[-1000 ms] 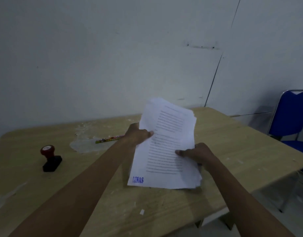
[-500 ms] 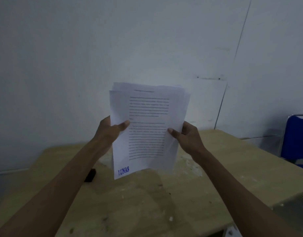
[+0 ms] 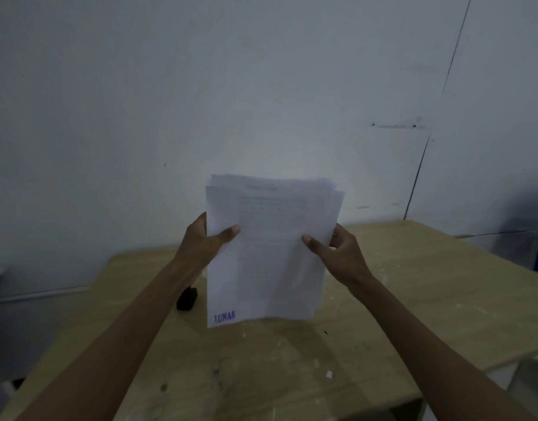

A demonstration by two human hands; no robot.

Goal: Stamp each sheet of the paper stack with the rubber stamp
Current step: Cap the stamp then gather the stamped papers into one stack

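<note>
A pale wooden bench (image 3: 428, 302) spreads below both hands, its top scuffed and flecked with white specks; a small white scrap (image 3: 329, 374) lies between the forearms. A black object (image 3: 187, 298), half hidden, stands just beside the left forearm.

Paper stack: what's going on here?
A person holds the paper stack upright above the wooden table, the left hand gripping its left edge and the right hand its right edge, thumbs on the front. The front sheet carries a blue LUNAS stamp mark at its lower left corner. The rubber stamp sits on the table, mostly hidden behind the left forearm, with neither hand on it.
</note>
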